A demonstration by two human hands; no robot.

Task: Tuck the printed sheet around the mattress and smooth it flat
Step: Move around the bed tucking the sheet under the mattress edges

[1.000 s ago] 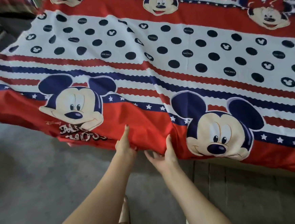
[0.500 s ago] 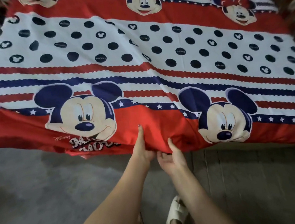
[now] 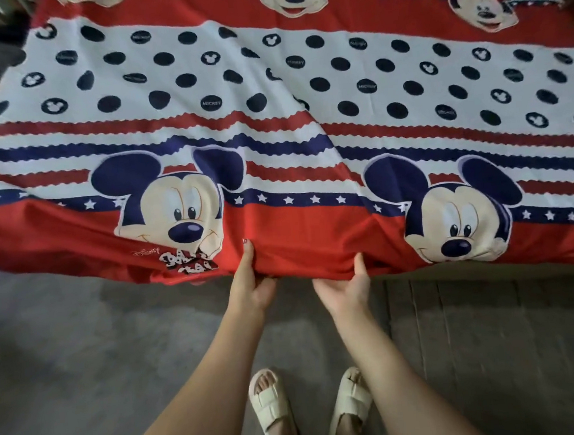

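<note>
The printed sheet (image 3: 291, 120) covers the mattress: red bands, navy and red stripes, a white field with dark dots and cartoon mouse faces. Its red border hangs over the near edge. My left hand (image 3: 249, 285) grips that red hem from below, thumb on top of the cloth. My right hand (image 3: 348, 289) holds the same hem a hand's width to the right, thumb up against the fabric, fingers hidden under it. A long fold runs from between my hands up across the stripes. The mattress itself is hidden under the sheet.
Grey concrete floor (image 3: 66, 354) lies in front of the bed. My feet in cream slippers (image 3: 269, 407) stand just below my hands. A dark bed base (image 3: 490, 283) shows under the sheet at the right. Dark clutter sits at the far left.
My hands have spread apart along the hem, the right hand shifting rightwards. The view has tilted down, so both feet show now. The fold across the sheet is sharper.
</note>
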